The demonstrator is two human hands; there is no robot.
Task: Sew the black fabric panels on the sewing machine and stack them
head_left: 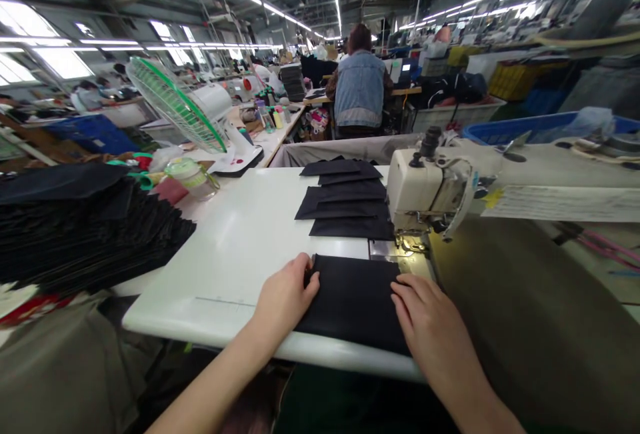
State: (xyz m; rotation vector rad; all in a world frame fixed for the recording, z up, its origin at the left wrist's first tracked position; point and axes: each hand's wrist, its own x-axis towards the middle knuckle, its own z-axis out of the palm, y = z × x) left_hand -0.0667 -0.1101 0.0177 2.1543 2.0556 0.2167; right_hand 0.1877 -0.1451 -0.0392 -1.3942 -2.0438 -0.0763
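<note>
A black fabric panel [357, 301] lies flat at the front edge of the white table [220, 254], just before the needle area of the sewing machine [415, 187]. My left hand [287, 291] is closed on the panel's left edge, thumb and fingers pinching near its upper left corner. At the right edge, my right hand [433, 321] has its fingers bent together on the fabric, close to the upper right corner. Behind the panel, several finished-looking black pieces [350, 207] overlap in a row beside the machine head.
A tall stack of black fabric [75, 221] stands at the left. Behind it are a clear cup [193, 177] and a white fan with a green rim [175, 101]. A person in a denim vest [359, 91] sits ahead. A blue basket [545, 126] is behind the machine.
</note>
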